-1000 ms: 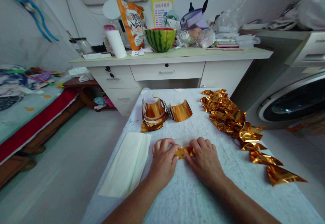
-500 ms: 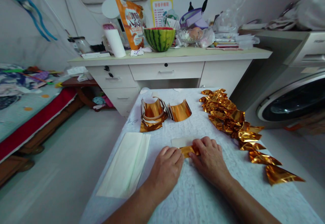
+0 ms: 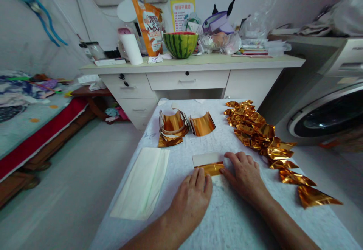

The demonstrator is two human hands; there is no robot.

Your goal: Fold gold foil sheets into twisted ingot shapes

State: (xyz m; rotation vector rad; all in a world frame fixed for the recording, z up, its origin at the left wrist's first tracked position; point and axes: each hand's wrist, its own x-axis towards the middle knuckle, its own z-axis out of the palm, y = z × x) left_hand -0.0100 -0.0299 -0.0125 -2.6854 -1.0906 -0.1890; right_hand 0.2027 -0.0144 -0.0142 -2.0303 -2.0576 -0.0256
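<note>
A sheet of gold foil paper (image 3: 210, 168) lies on the cloth-covered table, its lower part folded over with the gold side up. Its white back (image 3: 208, 159) shows as a strip along the far side. My left hand (image 3: 194, 193) lies over the near left edge of the sheet, fingers stretched out. At the right end, my right hand (image 3: 244, 174) has its thumb at the gold fold and its fingers spread on the cloth. Curved gold foil sheets (image 3: 172, 126) stand stacked beyond, with another curved gold sheet (image 3: 202, 124) beside them. Twisted gold foil pieces (image 3: 256, 127) lie in a long pile at right.
Left of my hands is a flat pale paper stack (image 3: 141, 184). A white desk (image 3: 187, 79) beyond the table carries a halved watermelon (image 3: 180, 45), an orange pouch (image 3: 149, 28) and plastic bags. A washing machine (image 3: 326, 87) stands at right, a bed (image 3: 56, 123) at left.
Both hands have moved apart from the middle of the foil paper. The left came back toward me and the right shifted right, uncovering the gold fold and more of the white strip.
</note>
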